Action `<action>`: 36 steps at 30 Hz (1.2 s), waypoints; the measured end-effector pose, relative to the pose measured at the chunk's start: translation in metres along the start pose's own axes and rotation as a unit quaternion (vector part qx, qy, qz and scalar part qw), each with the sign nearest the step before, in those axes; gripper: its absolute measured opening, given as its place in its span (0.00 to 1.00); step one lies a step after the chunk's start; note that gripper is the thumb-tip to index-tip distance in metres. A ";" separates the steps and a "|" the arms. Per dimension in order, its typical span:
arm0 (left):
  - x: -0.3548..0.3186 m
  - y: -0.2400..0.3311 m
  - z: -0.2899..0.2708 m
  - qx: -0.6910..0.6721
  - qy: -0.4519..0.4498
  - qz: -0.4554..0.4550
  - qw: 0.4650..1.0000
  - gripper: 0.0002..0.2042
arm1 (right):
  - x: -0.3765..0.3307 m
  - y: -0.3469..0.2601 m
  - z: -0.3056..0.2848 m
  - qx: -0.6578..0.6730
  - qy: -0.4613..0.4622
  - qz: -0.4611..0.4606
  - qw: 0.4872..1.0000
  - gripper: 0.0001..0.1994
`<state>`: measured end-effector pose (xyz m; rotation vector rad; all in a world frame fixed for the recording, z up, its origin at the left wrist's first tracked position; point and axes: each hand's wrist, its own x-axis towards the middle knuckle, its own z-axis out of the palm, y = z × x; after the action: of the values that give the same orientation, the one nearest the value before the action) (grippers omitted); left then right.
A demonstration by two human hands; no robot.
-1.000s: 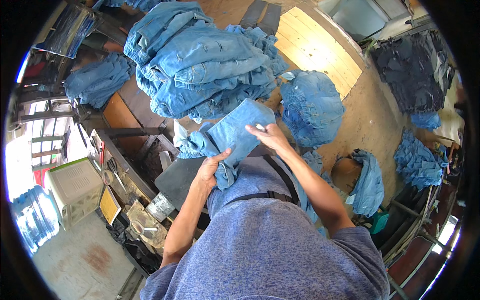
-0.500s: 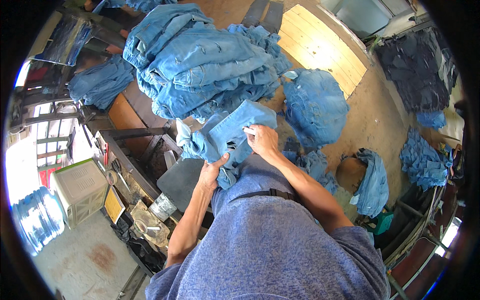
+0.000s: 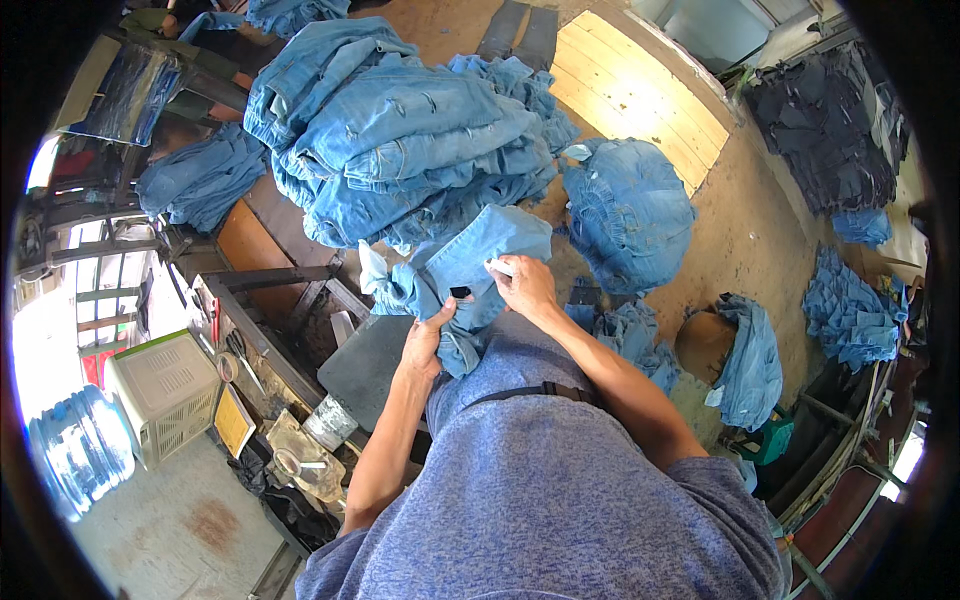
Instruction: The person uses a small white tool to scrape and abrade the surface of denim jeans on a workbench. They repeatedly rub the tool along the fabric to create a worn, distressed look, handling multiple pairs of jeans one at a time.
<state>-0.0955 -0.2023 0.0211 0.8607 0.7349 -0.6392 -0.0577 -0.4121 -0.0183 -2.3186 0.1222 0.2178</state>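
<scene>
At centre: denim (image 3: 480, 250) gripped two ways

Left hand (image 3: 425, 338) closed on the near edge, thumb on top, other fingers hidden under the fold. Likely the anchor side, keeping the panel flat enough to work. Dark patch (image 3: 460, 292) just beyond that thumb; hole or dark insert, can't tell.

Right hand (image 3: 527, 288) nearly closed, small white piece (image 3: 504, 268) pinched between thumb and finger, up against the cloth. Exact kind unclear.

Denim sits just beyond the waist, probably for a short reach and a clear look down. Big pile (image 3: 410, 130) right ahead, round bundle (image 3: 630, 215) to its right; looks like sorting by heap. Scissors (image 3: 252, 370) on the counter (image 3: 282, 357) at left, presumably parked within arm's reach.

Brands, labels, writing: none legible.
</scene>
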 end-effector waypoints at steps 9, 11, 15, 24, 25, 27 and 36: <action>-0.003 0.001 -0.006 -0.002 -0.004 -0.012 1.000 0.19 | -0.006 -0.019 -0.025 0.056 -0.063 -0.010 0.996 0.16; -0.002 0.001 -0.006 0.008 -0.011 -0.007 1.000 0.20 | -0.005 -0.026 -0.025 0.142 -0.138 -0.037 0.979 0.18; -0.001 0.000 -0.009 0.016 -0.017 0.005 1.000 0.23 | -0.002 -0.027 -0.016 0.126 -0.204 -0.044 0.970 0.21; -0.003 -0.001 -0.007 0.010 -0.018 0.019 1.000 0.25 | 0.006 -0.016 -0.007 0.200 -0.240 0.040 0.949 0.15; -0.004 -0.001 -0.006 0.014 -0.017 0.025 0.999 0.25 | 0.006 -0.017 -0.008 0.193 -0.251 0.021 0.948 0.15; -0.005 0.000 -0.004 0.030 -0.010 0.036 0.999 0.26 | 0.005 -0.020 -0.007 0.184 -0.251 0.015 0.950 0.17; -0.008 0.000 -0.013 0.075 0.016 0.046 0.996 0.27 | 0.016 -0.014 -0.003 0.206 -0.313 0.068 0.924 0.18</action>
<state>-0.1042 -0.1900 0.0215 1.0389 0.6776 -0.6040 -0.0391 -0.4055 -0.0096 -1.7274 0.0021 0.9007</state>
